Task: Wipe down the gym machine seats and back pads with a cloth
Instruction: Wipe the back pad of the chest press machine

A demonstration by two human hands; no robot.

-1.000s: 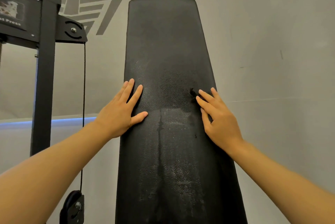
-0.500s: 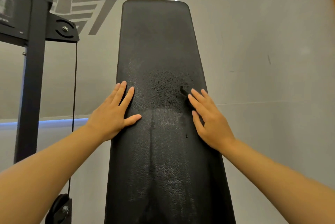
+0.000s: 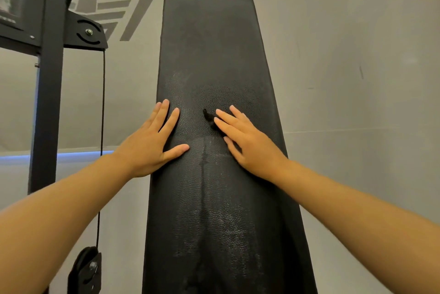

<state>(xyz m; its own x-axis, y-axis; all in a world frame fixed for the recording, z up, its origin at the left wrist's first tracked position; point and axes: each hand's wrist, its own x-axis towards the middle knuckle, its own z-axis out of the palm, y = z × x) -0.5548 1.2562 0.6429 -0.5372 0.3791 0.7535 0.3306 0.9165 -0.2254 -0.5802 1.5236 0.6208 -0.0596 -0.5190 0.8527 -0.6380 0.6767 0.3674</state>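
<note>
While you are facing the tall black back pad (image 3: 209, 55), which is running up the centre of the frame from the bottom edge almost to the top, both your hands are lying flat against its middle section. Your left hand (image 3: 152, 143) is resting with straight fingers on the pad's left edge, gripping nothing. Your right hand (image 3: 247, 141) is pressing with straight fingers just right of the pad's centre line; a small dark scrap (image 3: 209, 117), probably an edge of a dark cloth, is showing at its fingertips. Whether more cloth is lying under the palm cannot be told.

The pad's grained covering is looking firm but cushioned, so it is likely giving slightly under pressure. Pale damp-looking streaks are showing on the lower half; expect the surface to be slippery there. A thin cloth is probably bunching easily, so be holding it flat under the whole palm rather than pinching it, and be bracing the pad at its side edge with your free hand.

At the upper left of the frame, a black machine frame (image 3: 47, 103) and its cable (image 3: 102, 127) are standing beside the pad.
</note>
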